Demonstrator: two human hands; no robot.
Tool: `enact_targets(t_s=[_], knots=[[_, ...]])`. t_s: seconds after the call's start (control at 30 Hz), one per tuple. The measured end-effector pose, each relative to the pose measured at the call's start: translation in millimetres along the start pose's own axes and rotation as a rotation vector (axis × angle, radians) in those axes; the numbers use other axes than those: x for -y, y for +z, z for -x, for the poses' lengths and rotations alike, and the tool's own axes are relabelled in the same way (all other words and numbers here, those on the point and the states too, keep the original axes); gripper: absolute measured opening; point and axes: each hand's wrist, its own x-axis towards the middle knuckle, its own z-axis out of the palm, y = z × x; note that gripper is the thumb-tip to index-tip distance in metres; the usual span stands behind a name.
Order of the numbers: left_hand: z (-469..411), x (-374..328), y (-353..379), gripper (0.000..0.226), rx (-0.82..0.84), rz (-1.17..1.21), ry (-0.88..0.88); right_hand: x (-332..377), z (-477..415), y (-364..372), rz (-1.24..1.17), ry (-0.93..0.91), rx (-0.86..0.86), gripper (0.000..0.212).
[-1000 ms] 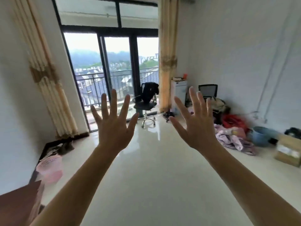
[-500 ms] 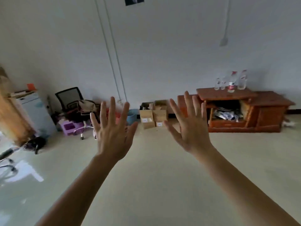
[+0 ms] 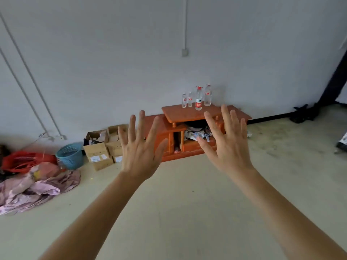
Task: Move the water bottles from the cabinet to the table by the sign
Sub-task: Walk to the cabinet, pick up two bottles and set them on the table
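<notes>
Both hands are raised in front of the camera, backs toward the viewer. The left hand point(image 3: 139, 156) has all fingers straight and spread wide and holds nothing. The right hand point(image 3: 228, 147) is likewise splayed and holds nothing. Neither touches any object. The floor point(image 3: 187, 212) is a pale, smooth, beige surface with faint dark scuffing toward the right side. The far wall point(image 3: 112, 53) is plain grey-white. Two thin conduits point(image 3: 28, 81) run diagonally down its left part, and a single vertical run ends at a small wall box point(image 3: 185, 52). Against the foot of this wall stands a low orange-brown wooden cabinet point(image 3: 189, 114) with a raised top shelf. The water bottles point(image 3: 198, 99), four in number, stand upright in a close row on that top shelf, near the wall. Two small ones are at left and two taller ones at right, one of the taller bearing a red label. The cabinet's open middle compartment holds mixed clutter point(image 3: 190, 133), details not discernible. Left of the cabinet, on the floor, sit several open cardboard boxes point(image 3: 98, 154), then a blue plastic basket point(image 3: 70, 155), a red bag point(image 3: 24, 160) and a crumpled pink cloth point(image 3: 33, 190). At the right, near the wall base, lies a dark heap point(image 3: 302, 115), its nature not clear.
</notes>
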Motion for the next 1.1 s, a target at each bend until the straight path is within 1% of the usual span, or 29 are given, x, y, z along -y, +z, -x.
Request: enact_targets(t_s=[0.13,0.23,0.33,0.43,0.47,0.5,0.53,0.57,0.63,0.77,0.9,1.0,1.1], knots=[[-63.9,-34.9,67.9,0.070,0.076,0.046,0.106,-73.0,-18.8,36.0,0.066,0.084,0.009,0.077],[-116.4,-53.2,125.0,0.071,0.107,0.057,0.154,-125.4,-50.3,76.9,0.091,0.150,0.020,0.078],[-174.1,-61.8,180.6,0.070,0.081,0.048,0.153,-173.1,-84.6,126.8,0.089,0.165,0.001,0.076],[-249.6,-69.1,228.7,0.069,0.070,0.029,0.122,-224.9,-135.9,175.4,0.097,0.163,0.014,0.076],[-263.0,-67.6,239.3,0.069,0.052,0.024,0.106,-233.8,-145.3,187.5,0.085,0.160,0.012,0.076],[-316.1,-78.0,260.7,0.070,0.071,0.004,0.097,-265.3,-186.5,207.4,0.079,0.179,0.043,0.077],[-327.2,-75.9,266.8,0.071,0.058,-0.014,0.082,-271.4,-197.1,216.0,0.079,0.181,0.027,0.076],[-346.0,-77.1,270.5,0.071,0.037,-0.036,0.102,-277.4,-216.6,223.9,0.102,0.141,0.027,0.076],[-387.4,-78.7,289.2,0.071,0.030,-0.056,0.093,-299.7,-259.7,248.1,0.083,0.128,0.046,0.076],[-456.7,-64.2,341.6,0.074,0.053,-0.073,0.044,-337.0,-333.0,316.5,0.048,0.112,0.082,0.076],[-508.8,-39.3,396.5,0.075,0.052,-0.086,0.015,-366.3,-381.4,387.4,0.028,0.067,0.111,0.078],[-567.1,-7.4,455.0,0.075,0.074,-0.074,-0.018,-385.0,-429.7,462.6,-0.011,0.093,0.137,0.078],[-628.8,22.1,513.5,0.076,0.081,-0.046,-0.056,-399.5,-478.5,535.0,0.000,0.046,0.171,0.079]])
